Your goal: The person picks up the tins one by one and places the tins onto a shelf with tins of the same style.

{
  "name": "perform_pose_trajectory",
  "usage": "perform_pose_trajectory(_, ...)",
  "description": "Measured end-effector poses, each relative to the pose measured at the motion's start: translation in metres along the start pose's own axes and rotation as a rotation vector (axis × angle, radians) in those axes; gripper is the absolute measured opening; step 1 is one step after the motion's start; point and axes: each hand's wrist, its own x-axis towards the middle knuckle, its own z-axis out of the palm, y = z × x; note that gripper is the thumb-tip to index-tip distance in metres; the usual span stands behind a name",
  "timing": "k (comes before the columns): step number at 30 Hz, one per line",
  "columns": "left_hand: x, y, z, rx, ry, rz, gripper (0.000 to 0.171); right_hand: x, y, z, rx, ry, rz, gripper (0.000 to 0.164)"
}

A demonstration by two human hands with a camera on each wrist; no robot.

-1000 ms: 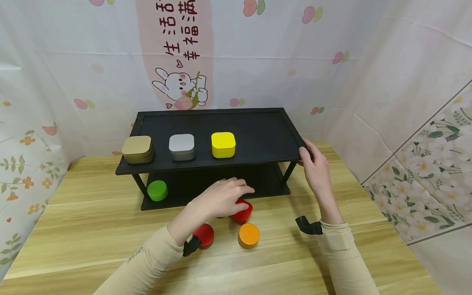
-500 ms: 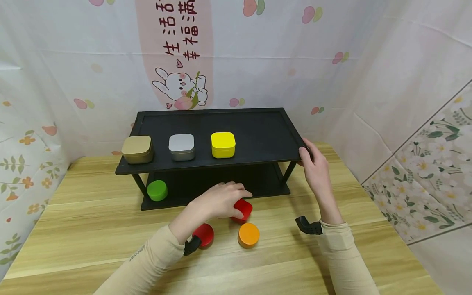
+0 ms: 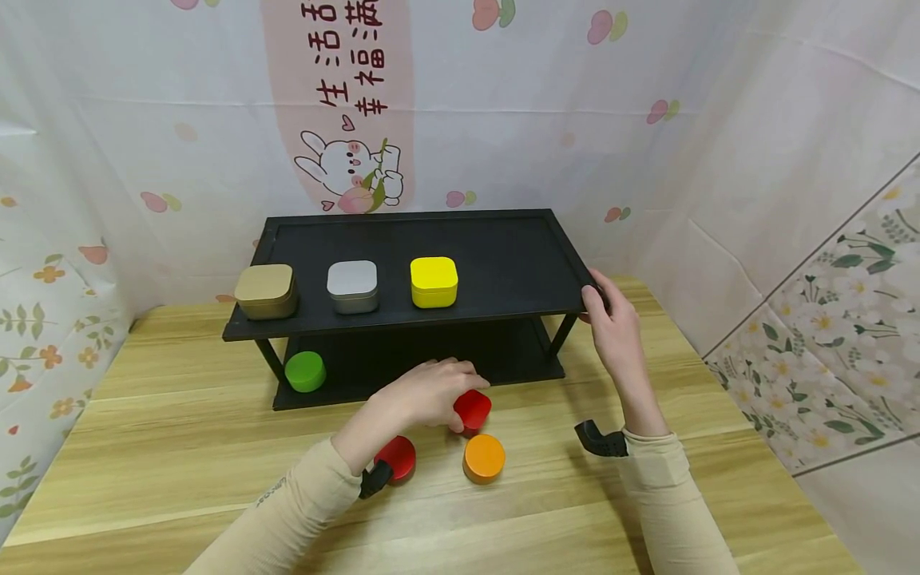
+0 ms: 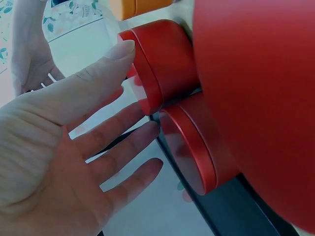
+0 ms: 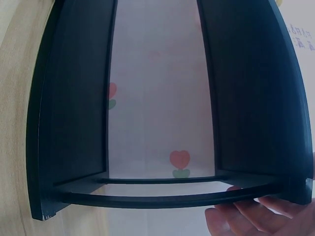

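My left hand [image 3: 427, 393] is over a red rounded-square tin [image 3: 474, 409] on the table. In the left wrist view the thumb tip is right at the lid's edge of this red tin [image 4: 170, 56], while the other fingers extend loosely, spread apart. A second red tin [image 4: 194, 142], round-lidded, stands beside it there, hidden under my hand in the head view. Another round red tin [image 3: 399, 457] sits below my left wrist. My right hand [image 3: 620, 319] grips the right end of the black two-tier shelf [image 3: 503, 247], fingertips curled at its end in the right wrist view.
On the upper tier stand a gold tin [image 3: 267, 291], a silver tin [image 3: 354, 286] and a yellow tin [image 3: 434, 281]. A round green tin [image 3: 305, 372] is at the lower tier's left. An orange tin [image 3: 484, 459] stands in front on the wooden table [image 3: 546, 495].
My left hand has drawn back slightly left and down, its thumb sliding from across the red square tin to its left edge. The right hand keeps its hold on the shelf.
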Motion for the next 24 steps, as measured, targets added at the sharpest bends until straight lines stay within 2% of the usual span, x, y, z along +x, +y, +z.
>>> perform_pose_trajectory(17, 0.0032, 0.0010, 0.0042, 0.019, -0.016, 0.014, 0.053, 0.0012, 0.0016, -0.0001, -0.003, -0.002, 0.005, 0.053)
perform_pose_trajectory(24, 0.0042, 0.0015, 0.0058, 0.027, -0.002, 0.021, 0.051, 0.0004, 0.0014, -0.0005, 0.003, -0.002, 0.003, 0.053)
